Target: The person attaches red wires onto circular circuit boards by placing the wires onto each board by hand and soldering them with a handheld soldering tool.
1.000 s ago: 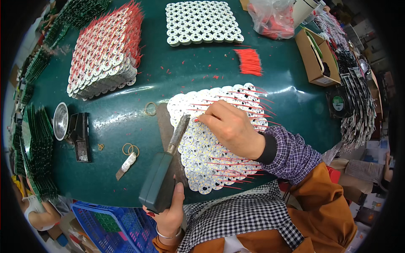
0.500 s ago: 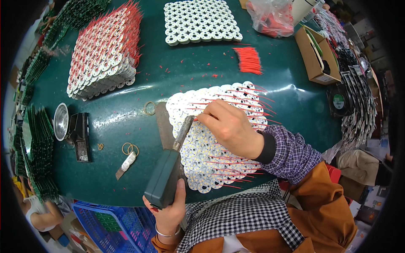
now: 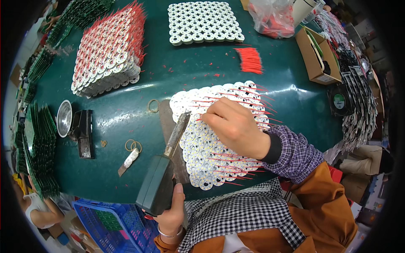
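Observation:
My left hand (image 3: 172, 211) is wrapped round the handle of a dark green soldering gun (image 3: 155, 181). Its metal barrel points up and away, and the tip is over a panel of round white LED boards (image 3: 202, 145). Just right of the tip, my right hand (image 3: 234, 126) is closed in a pinch above the panel, with a bit of red wire showing at the fingertips. Red wires (image 3: 236, 162) stick out from boards along the panel's right side and its near rows. A flat grey-brown plate (image 3: 167, 122) shows beneath the panel's left edge.
Stacked boards with red wires (image 3: 105, 55) stand far left; bare boards (image 3: 204, 23) lie at the back. A bundle of red wires (image 3: 249, 60), a cardboard box (image 3: 314, 57), a metal bowl (image 3: 64, 119), a taped blade (image 3: 128, 161) and rubber bands surround the panel. A blue crate (image 3: 109, 223) stands below.
The soldering gun has pulled back to the left, and its tip now stands apart from my right fingertips. My right hand has shifted slightly right relative to the panel, still pinching.

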A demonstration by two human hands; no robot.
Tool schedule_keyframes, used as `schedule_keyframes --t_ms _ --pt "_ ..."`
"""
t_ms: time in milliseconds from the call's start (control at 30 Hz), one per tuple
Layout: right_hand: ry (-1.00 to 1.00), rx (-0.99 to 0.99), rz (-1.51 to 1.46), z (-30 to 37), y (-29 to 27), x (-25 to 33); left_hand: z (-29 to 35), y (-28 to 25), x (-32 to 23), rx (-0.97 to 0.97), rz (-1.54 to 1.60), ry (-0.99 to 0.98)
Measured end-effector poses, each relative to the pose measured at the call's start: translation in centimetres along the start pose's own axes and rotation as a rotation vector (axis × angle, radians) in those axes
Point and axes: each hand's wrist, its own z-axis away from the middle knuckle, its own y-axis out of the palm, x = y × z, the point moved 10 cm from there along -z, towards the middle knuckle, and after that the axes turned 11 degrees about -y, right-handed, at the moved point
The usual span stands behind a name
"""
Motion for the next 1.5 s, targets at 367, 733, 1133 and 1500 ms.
schedule_keyframes --t_ms 367,733,1133,1500 --pt "0.019 0.018 0.009 0.6 1.5 0.0 -0.2 -0.6 1.3 0.041 -0.184 0.099" --pt "-0.005 0.082 0.038 0.5 1.9 0.2 -0.1 -0.4 1.5 0.015 -0.290 0.118" --pt "-0.001 0.088 0.048 0.6 1.9 0.3 -1.2 -1.5 3.0 -0.010 -0.112 -0.168" --pt "-0.006 0.035 0.037 0.8 1.5 0.2 0.3 -1.1 0.3 -0.059 0.091 -0.140"
